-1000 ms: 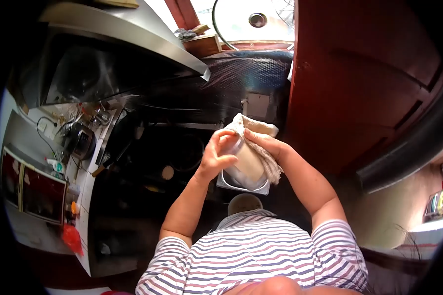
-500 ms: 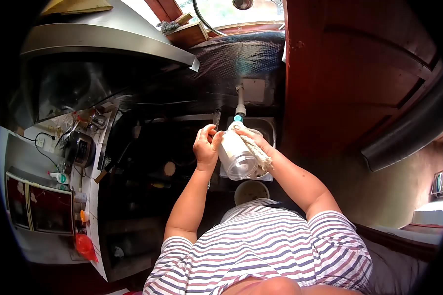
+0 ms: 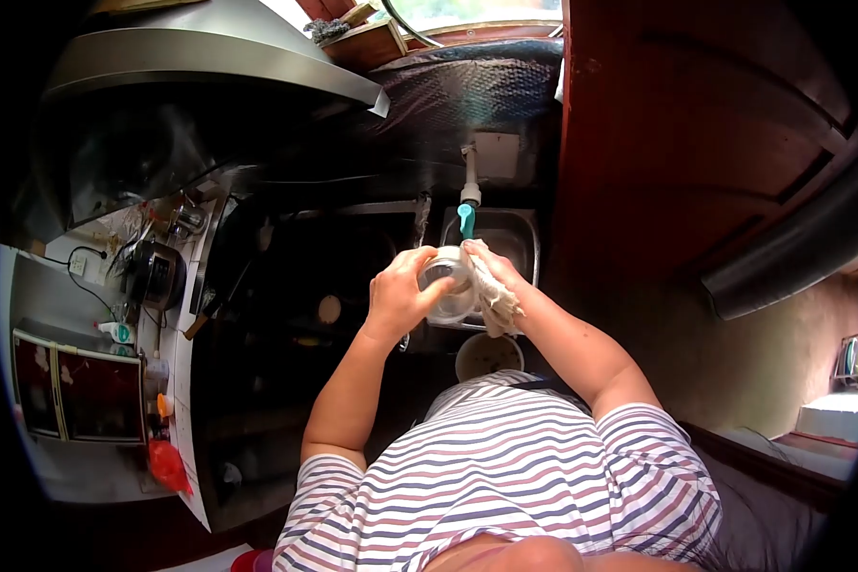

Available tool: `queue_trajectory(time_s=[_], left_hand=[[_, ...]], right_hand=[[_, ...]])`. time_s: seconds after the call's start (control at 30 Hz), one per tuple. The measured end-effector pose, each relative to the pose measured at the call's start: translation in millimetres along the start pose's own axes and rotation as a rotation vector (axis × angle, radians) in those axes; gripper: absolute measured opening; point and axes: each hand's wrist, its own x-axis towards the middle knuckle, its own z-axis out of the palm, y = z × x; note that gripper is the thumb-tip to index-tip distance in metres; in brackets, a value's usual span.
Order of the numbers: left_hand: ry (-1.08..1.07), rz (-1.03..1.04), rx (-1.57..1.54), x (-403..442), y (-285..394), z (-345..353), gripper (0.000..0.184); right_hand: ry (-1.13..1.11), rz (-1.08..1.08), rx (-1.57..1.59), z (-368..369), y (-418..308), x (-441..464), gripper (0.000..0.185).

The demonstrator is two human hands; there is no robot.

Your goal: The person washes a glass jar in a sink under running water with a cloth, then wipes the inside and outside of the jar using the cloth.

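A clear plastic jar (image 3: pixel 453 307) is held over the near edge of the metal sink (image 3: pixel 534 238), its round end tipped towards me. My left hand (image 3: pixel 398 294) is closed around the jar's left side, the thumb lying across it. On the other side, my right hand (image 3: pixel 498 267) grips a pale, crumpled cloth (image 3: pixel 497 303) that hangs down against the jar. Part of the jar is hidden behind my fingers and the cloth. Just beyond my hands is a tap with a teal handle (image 3: pixel 466 219).
Below the sink edge, close to my body, stands a pale bucket (image 3: pixel 489 359). A dark stove top (image 3: pixel 343 250) lies to the left under a range hood (image 3: pixel 210 62). Further left are a rice cooker (image 3: pixel 157 275) and a red plastic bag (image 3: pixel 168 467). A reddish wooden panel (image 3: pixel 658 143) rises on the right.
The jar has turned and now looks shorter from my viewpoint. My left hand has moved from beside it to a grip around it. More of the teal tap handle shows.
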Motion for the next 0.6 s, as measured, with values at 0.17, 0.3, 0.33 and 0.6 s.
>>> queue_trajectory(time_s=[0.17,0.3,0.33,0.6], left_hand=[[-0.033,-0.274,-0.484,0,-51,18,0.028],[-0.049,-0.570,-1.276,-16,-69,30,0.033],[-0.039,-0.634,-1.376,-22,-73,34,0.035],[-0.047,-0.652,-1.775,-41,-70,68,0.034]], right_hand=[[-0.070,-0.178,0.189,-18,12,32,0.022],[-0.192,-0.268,0.290,-19,-9,16,0.026],[-0.231,-0.307,0.311,-15,-13,10,0.028],[-0.328,-0.501,-0.012,10,-5,-27,0.030]])
